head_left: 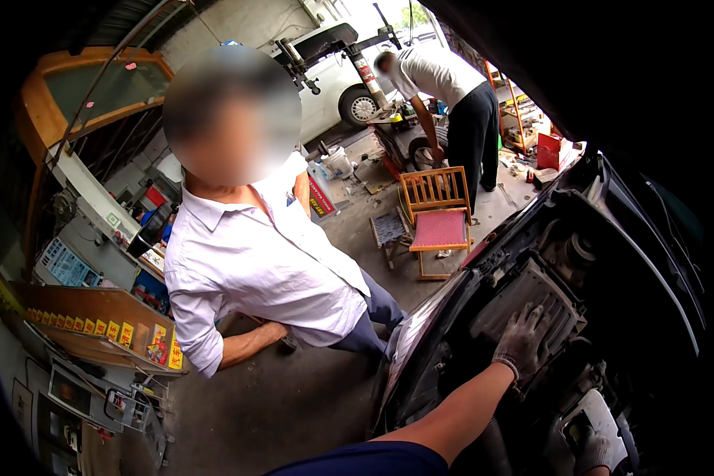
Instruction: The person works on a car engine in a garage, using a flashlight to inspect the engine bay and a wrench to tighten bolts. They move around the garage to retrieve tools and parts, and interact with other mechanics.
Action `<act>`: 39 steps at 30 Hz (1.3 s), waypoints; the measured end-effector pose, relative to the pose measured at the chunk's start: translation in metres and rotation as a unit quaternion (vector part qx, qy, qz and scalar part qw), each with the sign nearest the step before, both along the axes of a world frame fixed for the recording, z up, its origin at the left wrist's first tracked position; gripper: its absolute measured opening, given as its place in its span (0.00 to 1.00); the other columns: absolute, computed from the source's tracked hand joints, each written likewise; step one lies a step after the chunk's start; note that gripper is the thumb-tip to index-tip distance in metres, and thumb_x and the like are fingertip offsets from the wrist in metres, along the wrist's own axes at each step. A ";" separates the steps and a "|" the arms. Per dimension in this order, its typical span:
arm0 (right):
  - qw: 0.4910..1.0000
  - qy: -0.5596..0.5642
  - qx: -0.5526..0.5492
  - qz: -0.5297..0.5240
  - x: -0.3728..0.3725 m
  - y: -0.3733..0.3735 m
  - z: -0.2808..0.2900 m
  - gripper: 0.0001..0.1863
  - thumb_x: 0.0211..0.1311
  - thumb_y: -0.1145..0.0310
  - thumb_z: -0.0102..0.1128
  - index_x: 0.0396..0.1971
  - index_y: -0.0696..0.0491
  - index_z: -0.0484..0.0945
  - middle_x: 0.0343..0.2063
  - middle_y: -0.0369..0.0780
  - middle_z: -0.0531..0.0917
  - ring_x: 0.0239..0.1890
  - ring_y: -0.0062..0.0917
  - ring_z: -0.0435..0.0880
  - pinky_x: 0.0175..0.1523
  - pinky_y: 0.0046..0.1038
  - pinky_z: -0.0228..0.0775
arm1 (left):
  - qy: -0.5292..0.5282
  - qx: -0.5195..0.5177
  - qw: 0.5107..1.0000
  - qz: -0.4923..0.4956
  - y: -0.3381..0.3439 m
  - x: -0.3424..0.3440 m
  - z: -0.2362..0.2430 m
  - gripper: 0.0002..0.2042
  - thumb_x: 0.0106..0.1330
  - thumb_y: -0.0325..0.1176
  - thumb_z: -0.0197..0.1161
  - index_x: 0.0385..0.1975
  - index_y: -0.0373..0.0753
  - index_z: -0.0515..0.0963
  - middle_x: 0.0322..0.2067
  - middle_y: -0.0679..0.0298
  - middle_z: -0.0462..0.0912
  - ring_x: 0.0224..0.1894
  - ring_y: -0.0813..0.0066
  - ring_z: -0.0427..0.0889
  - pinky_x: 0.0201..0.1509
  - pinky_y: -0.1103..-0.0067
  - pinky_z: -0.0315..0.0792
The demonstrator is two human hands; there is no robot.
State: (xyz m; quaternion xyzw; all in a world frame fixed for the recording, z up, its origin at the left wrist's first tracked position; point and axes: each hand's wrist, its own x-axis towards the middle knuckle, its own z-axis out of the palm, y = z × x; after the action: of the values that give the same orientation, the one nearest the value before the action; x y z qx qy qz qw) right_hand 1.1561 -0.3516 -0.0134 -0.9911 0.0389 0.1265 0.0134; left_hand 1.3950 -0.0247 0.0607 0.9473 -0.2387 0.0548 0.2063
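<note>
My left hand [522, 341], in a pale knit glove, lies with its fingers spread on a ribbed dark box [523, 297] in a car's engine bay. Lower down, at the picture's edge, is my right hand [593, 454], also gloved. It is beside a white panel-like part [603, 420] with a dark opening. Its fingers are in shadow, and I cannot make out whether they grip anything. Around both hands are dark engine parts and hoses, much of them lost in shadow.
A person in a pale shirt [266, 270] stands left of the car's front. Behind are a wooden folding chair [439, 226], a small stool [389, 228] and another person [448, 87] bending over a wheel. The raised hood [523, 47] hangs overhead.
</note>
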 end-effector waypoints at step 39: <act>0.997 -0.064 0.035 0.014 -0.014 0.002 0.005 0.06 0.56 0.73 0.62 0.33 0.54 0.85 0.35 0.52 0.85 0.39 0.50 0.86 0.43 0.48 0.77 | -0.029 -0.023 0.999 -0.003 0.002 -0.009 -0.006 0.30 0.68 0.36 0.57 0.71 0.35 0.69 0.73 0.44 0.66 0.79 0.39 0.59 0.79 0.46 0.58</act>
State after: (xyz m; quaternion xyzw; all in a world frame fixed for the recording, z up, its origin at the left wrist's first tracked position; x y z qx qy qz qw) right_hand 1.1418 -0.3499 -0.0079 -0.9966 0.0198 0.0641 0.0484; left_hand 1.3862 -0.0231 0.0546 0.9397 -0.2457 0.0873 0.2214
